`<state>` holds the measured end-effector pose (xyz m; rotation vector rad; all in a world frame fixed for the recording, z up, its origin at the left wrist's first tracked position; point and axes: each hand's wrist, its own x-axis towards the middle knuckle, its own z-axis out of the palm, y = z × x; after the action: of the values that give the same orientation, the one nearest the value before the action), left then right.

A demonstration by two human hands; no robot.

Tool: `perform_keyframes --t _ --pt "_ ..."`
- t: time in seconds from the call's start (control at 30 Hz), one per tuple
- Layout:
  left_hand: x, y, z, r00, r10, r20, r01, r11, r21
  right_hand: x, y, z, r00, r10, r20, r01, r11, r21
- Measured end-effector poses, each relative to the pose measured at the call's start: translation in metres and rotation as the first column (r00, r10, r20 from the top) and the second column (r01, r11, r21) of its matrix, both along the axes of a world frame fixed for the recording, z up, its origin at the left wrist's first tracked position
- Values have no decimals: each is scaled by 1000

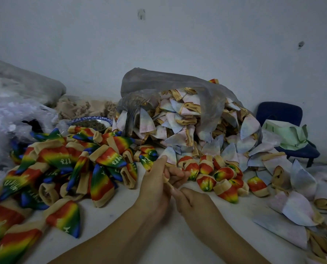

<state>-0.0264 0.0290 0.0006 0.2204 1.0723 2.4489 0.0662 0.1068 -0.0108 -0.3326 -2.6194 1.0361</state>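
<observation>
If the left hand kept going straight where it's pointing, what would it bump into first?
Probably the pale fabric piece lying just beyond the left hand, though depth is hard to judge.

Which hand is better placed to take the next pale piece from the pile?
Probably the right hand: both grip the tan piece, but pale pieces lie on its side; the left hand is nearer the rainbow pieces.

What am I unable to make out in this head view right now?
Head view:
- Tan fabric piece: left hand and right hand grip it, fingers cover most; its print is hidden.
- Blue-rimmed bowl: contents too small, front hidden by rainbow fabric cones.
- Grey plastic bag: veils the pale pieces deeper inside.
- Cones at far left: cut off by frame edge.
</observation>
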Motion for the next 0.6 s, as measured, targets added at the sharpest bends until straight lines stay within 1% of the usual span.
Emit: perform_keyframes --t 0.17,0.23,0.33,0.43,0.5,0.6 --pt "-4 -2 -8 1000 -19 -10 18 999 -51 0 -1 -3 998 -40 47 37 997 67" --pt "-7 -6 -8 999 -35 2 35 999 -35 2 3 -2 999 -18 41 11 985 169" --pt "-12 -11 -9 999 -46 22 46 999 9 7 16 2 1000 -8 6 6 935 353" --pt "-13 -12 -10 997 -68 -44 69 997 26 12 26 7 1000 -20 8 14 905 425" --pt "-12 -10 -10 994 -70 -89 69 997 -20 12 28 7 998 -59 1 53 900 432" --pt "-10 -8 -10 980 -41 -196 0 979 -205 10 25 3 996 -92 -18 91 907 411"
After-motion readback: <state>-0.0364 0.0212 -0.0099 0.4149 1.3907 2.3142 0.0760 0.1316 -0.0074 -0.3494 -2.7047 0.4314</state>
